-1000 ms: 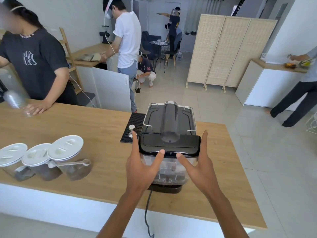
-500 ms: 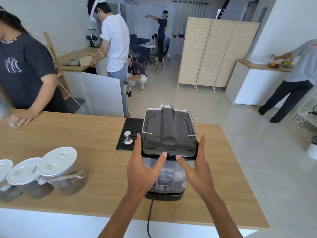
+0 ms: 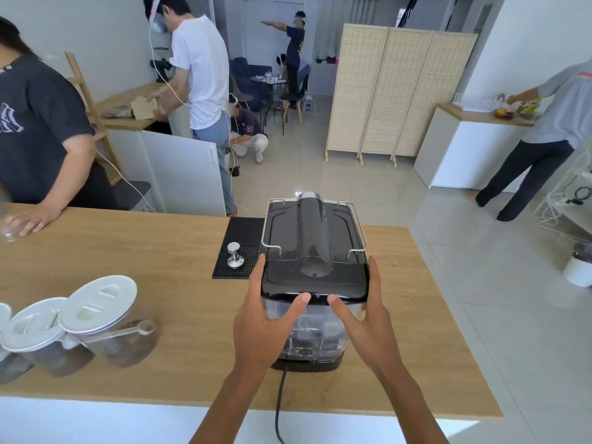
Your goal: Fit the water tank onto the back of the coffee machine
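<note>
Fingers (image 3: 258,278) straight either side of water tank (image 3: 312,334), thumbs (image 3: 296,305) apparently touching front

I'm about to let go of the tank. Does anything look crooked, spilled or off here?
Nothing stands out. The water tank sits upright and square against the coffee machine, left hand and right hand flat on its sides; no water shows on the counter.

The coffee machine (image 3: 315,238) stands on the wooden counter (image 3: 160,251). Its clear water tank (image 3: 315,334) faces the camera and seems seated on the base. The left hand (image 3: 259,328) and right hand (image 3: 371,328) flank the tank, fingers straight, thumbs against its front. A tamper (image 3: 234,256) stands on a black mat (image 3: 243,232) just beside the machine. 3 white-lidded jars (image 3: 105,322) stand at left.
</note>
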Demonstrator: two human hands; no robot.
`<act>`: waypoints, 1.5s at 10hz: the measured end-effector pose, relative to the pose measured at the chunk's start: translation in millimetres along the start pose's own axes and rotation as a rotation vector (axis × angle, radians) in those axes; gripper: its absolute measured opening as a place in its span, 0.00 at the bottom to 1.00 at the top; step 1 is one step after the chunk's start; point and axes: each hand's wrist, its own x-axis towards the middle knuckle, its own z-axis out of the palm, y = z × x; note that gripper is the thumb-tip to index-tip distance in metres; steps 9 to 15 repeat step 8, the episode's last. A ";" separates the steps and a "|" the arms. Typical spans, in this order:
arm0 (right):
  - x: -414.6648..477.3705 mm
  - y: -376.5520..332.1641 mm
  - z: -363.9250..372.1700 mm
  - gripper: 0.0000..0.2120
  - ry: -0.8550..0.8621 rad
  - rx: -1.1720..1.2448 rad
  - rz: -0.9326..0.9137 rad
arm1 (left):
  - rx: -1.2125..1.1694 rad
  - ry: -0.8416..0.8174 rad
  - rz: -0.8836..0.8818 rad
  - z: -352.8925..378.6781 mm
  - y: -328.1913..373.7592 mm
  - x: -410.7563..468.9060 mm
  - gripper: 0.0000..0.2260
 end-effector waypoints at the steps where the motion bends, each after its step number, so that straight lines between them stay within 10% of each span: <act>1: -1.7 0.7 1.6 0.45 0.007 0.020 0.008 | -0.015 -0.009 0.002 0.3 -4.4 -1.6 0.43; 15: -21.9 34.1 1.2 0.51 -0.003 -0.165 -0.019 | 0.235 -0.240 0.059 -23.1 -51.7 -9.0 0.48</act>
